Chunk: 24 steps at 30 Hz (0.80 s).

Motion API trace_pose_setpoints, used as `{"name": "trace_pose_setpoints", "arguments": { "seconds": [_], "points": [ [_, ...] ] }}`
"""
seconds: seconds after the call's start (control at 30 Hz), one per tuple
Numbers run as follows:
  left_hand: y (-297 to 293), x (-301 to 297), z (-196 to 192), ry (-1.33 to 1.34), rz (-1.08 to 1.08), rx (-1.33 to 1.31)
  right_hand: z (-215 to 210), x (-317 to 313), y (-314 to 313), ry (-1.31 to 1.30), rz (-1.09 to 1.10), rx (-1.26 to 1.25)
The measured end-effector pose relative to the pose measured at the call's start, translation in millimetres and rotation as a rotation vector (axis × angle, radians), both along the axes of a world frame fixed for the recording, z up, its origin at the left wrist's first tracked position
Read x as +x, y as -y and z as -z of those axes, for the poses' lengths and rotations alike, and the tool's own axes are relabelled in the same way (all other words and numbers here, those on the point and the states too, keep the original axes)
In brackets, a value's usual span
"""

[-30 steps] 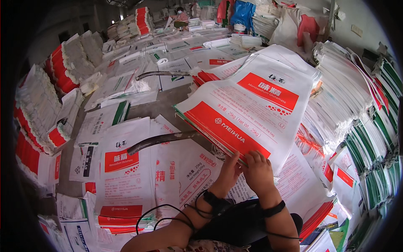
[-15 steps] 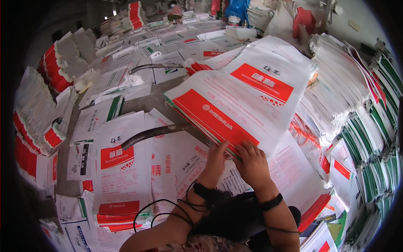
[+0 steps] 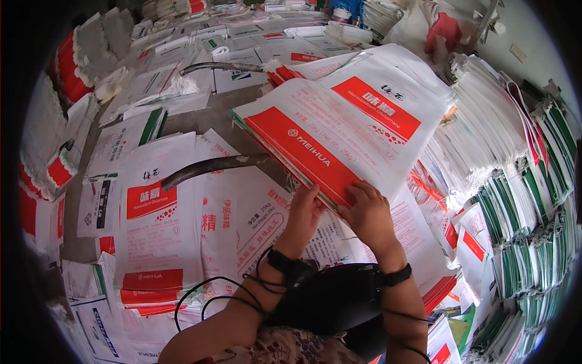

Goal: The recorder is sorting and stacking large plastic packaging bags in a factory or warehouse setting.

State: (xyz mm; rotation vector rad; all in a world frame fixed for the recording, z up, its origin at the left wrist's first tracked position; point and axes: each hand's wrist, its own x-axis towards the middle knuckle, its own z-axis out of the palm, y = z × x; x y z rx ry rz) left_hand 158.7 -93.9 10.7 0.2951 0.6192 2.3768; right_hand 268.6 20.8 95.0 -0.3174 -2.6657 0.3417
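A stack of flat white printed sacks (image 3: 374, 145) with red panels lies tilted in front of me, its layered edge toward my body. At its near corner my left hand (image 3: 305, 217) holds the layered edge, the thumb up against the side. Just to the right, my right hand (image 3: 368, 213) is closed over the same edge, fingers bent on the top sack and thumb at the layers. The undersides of the fingers are hidden. Another pile of white and red sacks (image 3: 159, 233) lies to the left, apart from both hands.
Two curved dark bars, a nearer one (image 3: 209, 168) and a farther one (image 3: 223, 65), stick out left of the stack. Tall bundles of sacks (image 3: 485, 121) rise on the right, with green-edged stacks (image 3: 526, 209) beyond. A black cable (image 3: 209, 284) loops by my left forearm.
My view has dipped and turned slightly right, so the surroundings sit higher and farther left. Both hands stay at the sack stack's near edge, with the right fingers a little more bent.
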Motion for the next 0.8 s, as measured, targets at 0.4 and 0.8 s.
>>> {"name": "trace_pose_setpoints", "arguments": {
  "seconds": [0.4, 0.8],
  "points": [
    [3.7, 1.4, -4.2, 0.006, 0.031, 0.015, -21.1, -5.1, -3.6, 0.042, -0.160, -0.054],
    [-2.1, 0.0, 13.6, 0.015, 0.039, -0.012, -8.2, -5.2, -22.0, -0.005, -0.012, -0.226]
  ]
}}
